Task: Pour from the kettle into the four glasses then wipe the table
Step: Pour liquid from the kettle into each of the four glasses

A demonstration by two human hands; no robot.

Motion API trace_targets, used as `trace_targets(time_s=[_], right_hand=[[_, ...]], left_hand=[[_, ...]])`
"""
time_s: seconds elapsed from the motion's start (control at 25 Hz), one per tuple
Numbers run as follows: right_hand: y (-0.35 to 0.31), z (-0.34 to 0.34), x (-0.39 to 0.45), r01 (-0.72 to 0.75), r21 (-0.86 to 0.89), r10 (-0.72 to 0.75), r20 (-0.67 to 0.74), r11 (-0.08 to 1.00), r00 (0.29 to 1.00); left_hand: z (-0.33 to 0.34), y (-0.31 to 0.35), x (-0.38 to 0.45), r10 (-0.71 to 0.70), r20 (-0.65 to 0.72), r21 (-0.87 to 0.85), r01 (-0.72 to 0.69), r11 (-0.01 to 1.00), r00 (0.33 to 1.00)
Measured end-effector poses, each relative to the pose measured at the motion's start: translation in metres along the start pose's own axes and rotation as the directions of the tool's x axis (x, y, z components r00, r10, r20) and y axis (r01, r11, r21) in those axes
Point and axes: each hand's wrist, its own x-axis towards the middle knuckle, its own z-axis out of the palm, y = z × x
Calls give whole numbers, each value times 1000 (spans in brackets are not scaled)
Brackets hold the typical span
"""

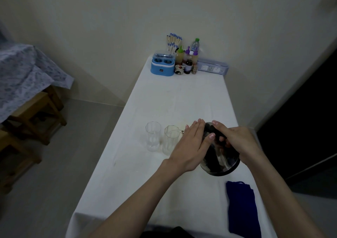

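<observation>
**Kettle tilted toward the glasses, both hands on it**

Metal kettle held above the white tabletop, near the right edge, leaning to the left with its spout end close to the rim of the nearer glass. Right hand wrapped over the black handle on top, grip clamped on it, fingers curled around. Left hand laid flat against the left side of the kettle, fingers straight and together, thumb pressed on the lid area; grip spread, closed around nothing.

Second glass upright just to the left of the first one, the two close but apart. Only two glasses visible; impossible to tell about water inside them.

Dark blue cloth lying folded on the tabletop near the front right corner, well apart from the kettle.

At the far end of the tabletop: a blue box, several bottles, a bundle of chopsticks and a clear flat case.
</observation>
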Motion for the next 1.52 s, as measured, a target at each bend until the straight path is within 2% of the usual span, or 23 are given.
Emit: trace_targets(time_s=[1.52], right_hand=[[-7,4,-3,-19,24,19,-8,1000,1000]], left_hand=[[-4,-3,2,16,-11,-34,-16,999,1000]])
